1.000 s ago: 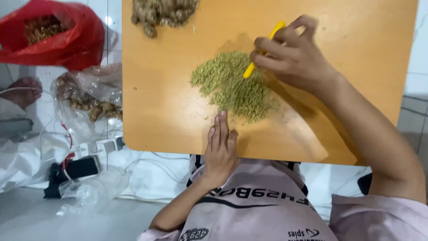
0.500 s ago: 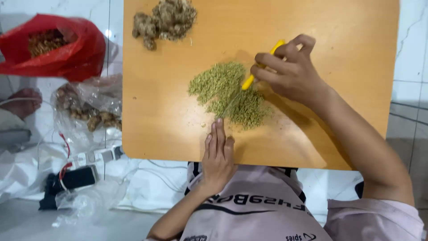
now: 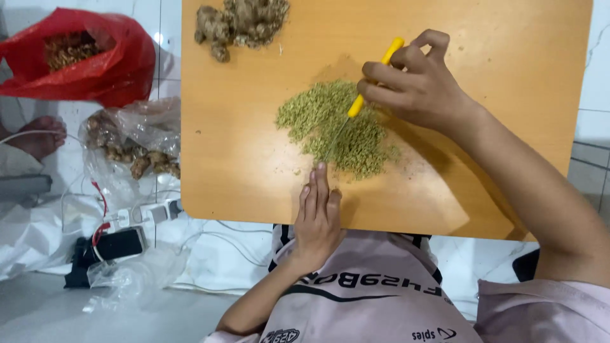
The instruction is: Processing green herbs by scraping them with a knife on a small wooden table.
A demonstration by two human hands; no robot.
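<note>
While the right hand (image 3: pixel 416 89) grips the yellow-handled knife (image 3: pixel 365 95), minced pile (image 3: pixel 337 127) lies under its blade; beyond, whole roots (image 3: pixel 241 22) wait uncut, left hand (image 3: pixel 318 213) flat, empty.

This looks like a home, with someone sitting on the floor. The floor (image 3: pixel 210 254) is made of white tiles and shows at the bottom and left of the frame. A low orange wooden counter (image 3: pixel 254 171) fills the middle. At the upper left sits a red plastic bag (image 3: pixel 108 70), and a clear plastic bag (image 3: pixel 136 143) lies below it. A white power strip (image 3: pixel 149 213) with wires lies at the lower left.
</note>
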